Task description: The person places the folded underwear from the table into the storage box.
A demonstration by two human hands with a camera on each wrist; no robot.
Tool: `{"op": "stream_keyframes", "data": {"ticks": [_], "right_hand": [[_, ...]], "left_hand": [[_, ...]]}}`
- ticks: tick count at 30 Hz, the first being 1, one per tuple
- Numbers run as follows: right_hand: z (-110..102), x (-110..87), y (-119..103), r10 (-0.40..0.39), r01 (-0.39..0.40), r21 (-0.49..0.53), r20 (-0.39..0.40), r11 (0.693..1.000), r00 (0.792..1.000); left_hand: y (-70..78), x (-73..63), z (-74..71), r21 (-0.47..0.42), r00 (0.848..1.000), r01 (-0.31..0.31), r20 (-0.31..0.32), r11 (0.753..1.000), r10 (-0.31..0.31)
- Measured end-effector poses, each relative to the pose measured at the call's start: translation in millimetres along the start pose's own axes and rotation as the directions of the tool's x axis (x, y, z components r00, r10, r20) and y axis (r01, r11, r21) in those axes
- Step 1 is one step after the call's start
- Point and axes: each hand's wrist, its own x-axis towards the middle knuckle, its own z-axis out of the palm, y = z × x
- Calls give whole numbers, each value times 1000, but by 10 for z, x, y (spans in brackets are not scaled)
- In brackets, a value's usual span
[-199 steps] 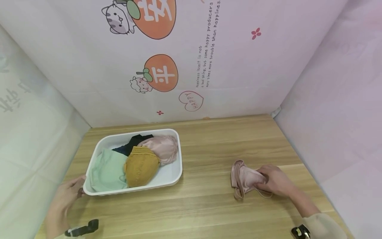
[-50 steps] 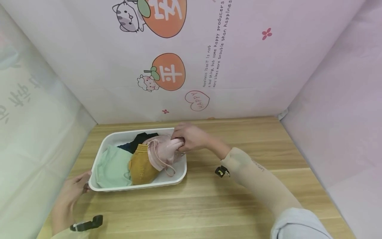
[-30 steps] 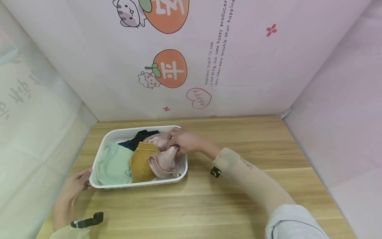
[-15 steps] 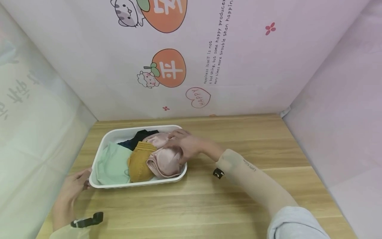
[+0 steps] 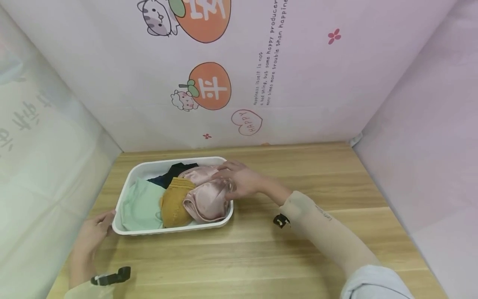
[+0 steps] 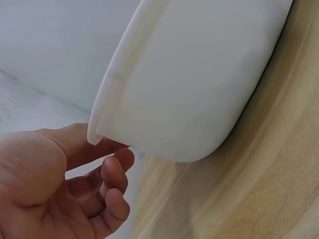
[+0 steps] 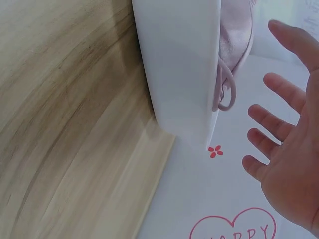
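Observation:
A white plastic basin (image 5: 171, 231) stands at the left of the wooden table. My left hand (image 5: 91, 232) pinches its near left corner by the rim, also visible in the left wrist view. Inside, at the right end, lies a folded pink satin bra (image 5: 209, 202), a thin strap loop (image 7: 230, 94) hanging over the rim in the right wrist view. Just above it is my right hand (image 5: 240, 179), fingers spread and apart from the cloth in the right wrist view. Another pink garment (image 5: 198, 173) lies behind it, partly covered.
A mustard garment (image 5: 175, 207) with a patterned band, a mint green one (image 5: 142, 207) and a dark one (image 5: 175, 172) share the basin. Printed white sheets form a back wall (image 5: 298, 91) and side walls around the wooden table (image 5: 239, 265).
My right hand carried the pink bra from the table's right side into the basin, tucked it down, then let go and drew slightly right. My left hand stayed at the basin's corner.

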Motion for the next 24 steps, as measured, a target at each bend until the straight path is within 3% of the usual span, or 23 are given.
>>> {"op": "stream_keyframes", "data": {"ticks": [5, 17, 20, 24], "right_hand": [[-27, -96, 5, 22, -22, 18, -15, 1000, 1000], [-177, -310, 5, 43, -40, 49, -68, 998, 997], [-230, -368, 20, 45, -41, 44, -77, 998, 996], [-269, -457, 56, 71, -70, 20, -83, 997, 994]], "left_hand": [[38, -27, -1, 103, 996, -49, -67, 993, 56], [198, -127, -64, 200, 979, -75, -169, 977, 110], [258, -176, -80, 226, 968, -105, -200, 968, 152], [361, -239, -95, 256, 942, -174, -239, 951, 237]]}}
